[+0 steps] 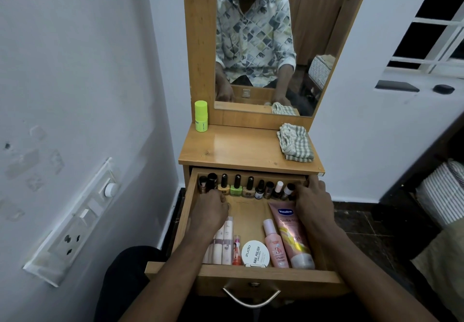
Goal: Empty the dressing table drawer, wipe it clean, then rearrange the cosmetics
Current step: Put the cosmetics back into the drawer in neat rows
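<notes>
- Both hands reach into the open drawer [266, 277] and are well apart. The left hand [213, 207] is at the left end of the back row of nail polish bottles [236, 186], and the right hand [312, 197] is at the right end, by the rear corner. I cannot tell whether either grips a bottle.
- Drawer: light wood-grain board with a curved metal handle [251, 296].
- Bottles: small, upright, mostly black-capped.
- A pink Vaseline tube [292, 234] and a round white compact [255, 252] lie at the front.
- A checked cloth [296, 143] lies crumpled on the glossy worktop [238, 146].

Left hand [213, 207] fingertips out of sight
</notes>
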The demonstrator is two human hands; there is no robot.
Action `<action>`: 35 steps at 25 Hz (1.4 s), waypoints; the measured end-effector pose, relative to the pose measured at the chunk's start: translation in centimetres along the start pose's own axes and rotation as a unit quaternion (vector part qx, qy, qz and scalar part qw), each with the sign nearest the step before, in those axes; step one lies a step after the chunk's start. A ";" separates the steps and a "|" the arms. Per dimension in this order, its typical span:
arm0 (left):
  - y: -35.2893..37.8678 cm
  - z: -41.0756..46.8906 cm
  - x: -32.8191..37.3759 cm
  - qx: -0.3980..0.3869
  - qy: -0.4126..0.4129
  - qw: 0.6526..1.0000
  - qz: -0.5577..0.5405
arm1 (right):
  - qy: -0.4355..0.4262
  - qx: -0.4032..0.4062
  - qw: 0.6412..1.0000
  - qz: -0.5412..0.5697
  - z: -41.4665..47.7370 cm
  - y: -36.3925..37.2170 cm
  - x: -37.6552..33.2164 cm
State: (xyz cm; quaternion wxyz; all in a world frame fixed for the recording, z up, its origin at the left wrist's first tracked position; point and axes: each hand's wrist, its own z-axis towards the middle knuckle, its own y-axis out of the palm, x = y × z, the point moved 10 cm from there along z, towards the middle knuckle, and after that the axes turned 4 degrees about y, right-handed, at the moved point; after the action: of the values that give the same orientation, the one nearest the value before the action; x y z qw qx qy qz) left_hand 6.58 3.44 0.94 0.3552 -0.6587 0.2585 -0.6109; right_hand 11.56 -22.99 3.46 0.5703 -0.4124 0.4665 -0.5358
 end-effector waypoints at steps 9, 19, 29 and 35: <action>0.2 -0.1 -0.1 -0.006 0.000 1.000 0.013 | 0.013 0.016 1.000 -0.017 -0.1 -0.6 -0.1; -0.3 0.0 0.5 -0.002 -0.001 1.000 -0.006 | 0.033 -0.171 0.940 0.293 -2.3 -1.8 -3.1; 0.1 0.1 0.2 -0.011 -0.001 1.000 0.008 | -0.057 -0.269 0.934 0.229 -3.9 3.0 -8.7; 0.1 0.3 0.2 -0.006 -0.002 1.000 0.016 | -0.054 -0.232 0.945 0.223 -4.0 2.9 -8.8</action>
State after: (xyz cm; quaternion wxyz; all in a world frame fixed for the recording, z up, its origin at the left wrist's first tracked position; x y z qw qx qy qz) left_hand 6.96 3.29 1.02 0.3618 -0.6576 0.2719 -0.6022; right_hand 8.36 -13.89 0.52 0.5882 -0.4471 0.6263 -0.2487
